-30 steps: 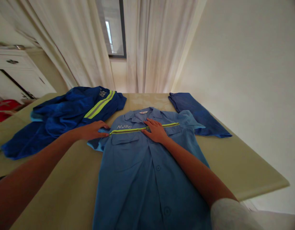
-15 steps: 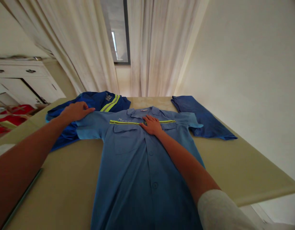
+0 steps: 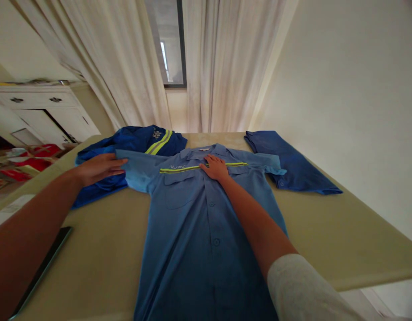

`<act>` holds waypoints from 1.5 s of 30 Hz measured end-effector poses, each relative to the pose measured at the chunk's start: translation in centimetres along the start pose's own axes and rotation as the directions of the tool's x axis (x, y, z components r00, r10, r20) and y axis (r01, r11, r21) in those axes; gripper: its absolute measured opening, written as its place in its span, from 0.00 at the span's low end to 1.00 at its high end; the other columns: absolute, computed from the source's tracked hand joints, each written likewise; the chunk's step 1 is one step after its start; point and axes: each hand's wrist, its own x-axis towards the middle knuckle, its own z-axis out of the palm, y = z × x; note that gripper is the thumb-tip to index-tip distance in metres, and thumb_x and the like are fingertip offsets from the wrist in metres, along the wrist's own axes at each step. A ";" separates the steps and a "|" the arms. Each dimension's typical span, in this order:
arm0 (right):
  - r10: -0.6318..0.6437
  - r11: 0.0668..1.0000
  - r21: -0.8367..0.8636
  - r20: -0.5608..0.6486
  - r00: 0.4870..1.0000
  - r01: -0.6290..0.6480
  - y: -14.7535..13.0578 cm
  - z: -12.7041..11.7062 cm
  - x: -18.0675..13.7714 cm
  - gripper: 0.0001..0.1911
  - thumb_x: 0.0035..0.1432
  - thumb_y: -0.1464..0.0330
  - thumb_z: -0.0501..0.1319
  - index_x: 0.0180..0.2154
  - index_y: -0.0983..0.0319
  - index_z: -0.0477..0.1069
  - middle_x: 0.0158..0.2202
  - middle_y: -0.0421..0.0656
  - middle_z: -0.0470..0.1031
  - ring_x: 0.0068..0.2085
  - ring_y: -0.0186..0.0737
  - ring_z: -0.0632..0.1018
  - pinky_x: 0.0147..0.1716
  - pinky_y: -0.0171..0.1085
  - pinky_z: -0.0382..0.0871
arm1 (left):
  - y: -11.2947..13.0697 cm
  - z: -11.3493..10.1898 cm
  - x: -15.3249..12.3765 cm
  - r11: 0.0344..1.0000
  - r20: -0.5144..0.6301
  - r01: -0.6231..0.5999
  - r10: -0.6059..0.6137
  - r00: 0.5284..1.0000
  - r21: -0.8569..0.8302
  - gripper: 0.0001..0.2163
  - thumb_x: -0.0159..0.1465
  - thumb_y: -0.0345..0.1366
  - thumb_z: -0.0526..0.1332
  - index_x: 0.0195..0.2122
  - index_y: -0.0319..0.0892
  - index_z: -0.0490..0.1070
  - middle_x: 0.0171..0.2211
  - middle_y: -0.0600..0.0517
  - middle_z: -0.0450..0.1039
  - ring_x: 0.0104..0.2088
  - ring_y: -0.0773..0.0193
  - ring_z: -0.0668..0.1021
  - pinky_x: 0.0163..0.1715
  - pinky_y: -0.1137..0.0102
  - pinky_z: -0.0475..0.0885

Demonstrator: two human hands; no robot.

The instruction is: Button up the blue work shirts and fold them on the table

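Head view: resting an open right hand, gripping nothing, on a light-blue short-sleeved cloth shirt atop the beige table, with left hand half-curled at one sleeve, hold unclear, and spreading seemingly nearly done, some smoothing left.

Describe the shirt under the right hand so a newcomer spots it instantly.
On the table, between a dark blue heap at left and a folded dark blue garment at right, lies a shirt under the right hand. Unlike them, it is lighter blue, opened out with sleeves spread.
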 end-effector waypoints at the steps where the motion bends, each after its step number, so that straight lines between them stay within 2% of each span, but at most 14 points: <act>1: 0.010 1.000 0.013 -0.013 1.000 -0.010 0.0 -0.1 0.1 0.34 0.73 0.47 0.52 0.69 0.60 0.64 0.73 0.53 0.62 0.71 0.55 0.65 0.69 0.54 0.55 | 0.2 0.1 0.1 0.994 0.024 0.084 -0.082 0.996 -0.073 0.27 0.70 0.60 0.56 0.47 0.38 0.72 0.37 0.50 0.80 0.44 0.59 0.80 0.48 0.61 0.77; 4: 0.043 0.997 0.070 -0.119 0.992 -0.035 0.0 -0.6 0.0 0.31 0.75 0.51 0.50 0.70 0.61 0.61 0.70 0.52 0.66 0.69 0.53 0.67 0.67 0.51 0.57 | 1.5 1.3 -0.1 0.970 -0.130 0.236 -0.226 0.965 0.065 0.17 0.69 0.49 0.59 0.43 0.37 0.70 0.37 0.49 0.79 0.48 0.53 0.79 0.55 0.54 0.74; 7: 0.063 0.993 0.116 -0.283 0.957 -0.031 0.1 -1.4 -0.4 0.27 0.76 0.58 0.47 0.67 0.63 0.65 0.66 0.53 0.71 0.65 0.52 0.69 0.66 0.48 0.59 | 4.1 4.8 -1.4 0.924 -0.379 0.065 0.089 0.921 0.377 0.14 0.71 0.43 0.56 0.46 0.36 0.71 0.44 0.45 0.80 0.56 0.48 0.75 0.64 0.48 0.64; 9: 0.068 0.991 0.132 -0.348 0.935 -0.023 -0.1 -2.1 -0.7 0.25 0.76 0.61 0.46 0.64 0.65 0.69 0.62 0.54 0.74 0.64 0.52 0.70 0.65 0.48 0.59 | 6.1 8.7 -2.5 0.875 -0.271 -0.157 0.306 0.913 0.457 0.17 0.73 0.40 0.51 0.51 0.35 0.72 0.51 0.42 0.79 0.57 0.50 0.76 0.64 0.54 0.65; 11: 0.042 0.990 0.139 -0.306 0.951 0.001 -0.7 -2.9 -1.5 0.24 0.76 0.62 0.45 0.61 0.63 0.71 0.58 0.53 0.77 0.60 0.51 0.73 0.63 0.47 0.61 | 7.8 13.1 -3.4 0.816 -0.011 -0.337 0.387 0.922 0.470 0.19 0.73 0.40 0.49 0.54 0.36 0.74 0.54 0.40 0.78 0.57 0.50 0.77 0.62 0.57 0.67; 14: -0.127 0.981 0.134 -0.085 0.988 0.137 -1.9 -4.4 -4.4 0.24 0.75 0.55 0.49 0.60 0.61 0.72 0.51 0.49 0.80 0.54 0.48 0.78 0.58 0.44 0.67 | 8.7 18.8 -3.9 0.794 0.124 -0.369 0.356 0.926 0.482 0.27 0.75 0.48 0.47 0.65 0.35 0.69 0.66 0.34 0.68 0.66 0.42 0.70 0.65 0.51 0.64; 17: -0.336 0.941 0.059 0.038 0.941 0.334 -1.8 -6.3 -9.3 0.34 0.68 0.44 0.58 0.64 0.57 0.69 0.60 0.49 0.76 0.60 0.52 0.75 0.63 0.46 0.65 | 7.7 21.4 -2.9 0.817 0.120 -0.327 0.308 0.944 0.476 0.34 0.74 0.56 0.46 0.73 0.37 0.59 0.75 0.35 0.54 0.74 0.40 0.59 0.69 0.47 0.57; 21: -0.217 0.973 -0.070 0.052 0.975 0.220 2.7 -8.3 -15.5 0.36 0.69 0.43 0.56 0.68 0.56 0.65 0.69 0.51 0.67 0.68 0.57 0.68 0.69 0.54 0.59 | 5.6 20.6 0.9 0.801 0.201 -0.408 0.355 0.913 0.439 0.36 0.74 0.59 0.43 0.75 0.41 0.56 0.77 0.39 0.48 0.75 0.40 0.56 0.71 0.46 0.53; 25: 0.026 0.996 -0.090 0.013 1.000 -0.025 8.5 -7.8 -17.6 0.36 0.71 0.47 0.55 0.70 0.61 0.62 0.72 0.55 0.62 0.71 0.60 0.65 0.70 0.58 0.58 | 5.2 19.7 4.4 0.763 0.190 -0.465 0.427 0.884 0.449 0.33 0.74 0.54 0.46 0.72 0.38 0.61 0.74 0.38 0.57 0.71 0.43 0.63 0.70 0.51 0.56; 30: -0.030 1.000 -0.004 -0.199 0.979 0.030 8.7 -8.5 -18.0 0.28 0.73 0.49 0.53 0.63 0.58 0.71 0.62 0.53 0.73 0.64 0.55 0.72 0.67 0.56 0.65 | 6.8 19.9 3.9 0.654 0.104 -0.526 0.570 0.815 0.544 0.22 0.74 0.40 0.47 0.61 0.37 0.73 0.59 0.36 0.75 0.59 0.45 0.75 0.62 0.52 0.67; 34: -0.262 0.955 0.108 -0.131 0.956 0.277 3.7 -11.1 -22.6 0.25 0.72 0.47 0.55 0.50 0.59 0.76 0.46 0.50 0.80 0.49 0.51 0.79 0.54 0.53 0.74 | 8.7 18.9 -1.3 0.601 0.198 -0.692 0.680 0.706 0.400 0.19 0.74 0.36 0.48 0.57 0.39 0.74 0.54 0.39 0.76 0.56 0.48 0.76 0.59 0.55 0.69; 38: -0.507 0.858 0.151 0.089 0.857 0.492 -1.3 -11.4 -30.6 0.40 0.58 0.40 0.68 0.61 0.60 0.71 0.55 0.52 0.78 0.54 0.56 0.78 0.55 0.54 0.73 | 10.5 16.3 -10.1 0.589 0.379 -0.798 0.714 0.589 0.130 0.16 0.76 0.47 0.52 0.46 0.44 0.74 0.46 0.47 0.77 0.47 0.56 0.78 0.50 0.63 0.72; 41: -0.435 0.898 0.091 0.027 0.900 0.431 -2.6 -10.1 -35.0 0.34 0.65 0.52 0.67 0.66 0.59 0.66 0.61 0.54 0.74 0.58 0.56 0.76 0.58 0.53 0.72 | 10.8 14.9 -16.9 0.601 0.558 -0.798 0.650 0.516 0.037 0.18 0.68 0.56 0.62 0.44 0.46 0.73 0.42 0.51 0.76 0.40 0.58 0.79 0.41 0.65 0.72; 45: -0.217 0.974 0.035 -0.159 0.963 0.225 -3.4 -8.7 -36.8 0.24 0.69 0.66 0.61 0.64 0.58 0.67 0.53 0.51 0.78 0.52 0.51 0.78 0.53 0.51 0.73 | 9.7 15.6 -22.3 0.560 0.548 -0.803 0.615 0.567 0.203 0.12 0.70 0.47 0.63 0.46 0.45 0.73 0.45 0.48 0.77 0.43 0.54 0.80 0.42 0.63 0.73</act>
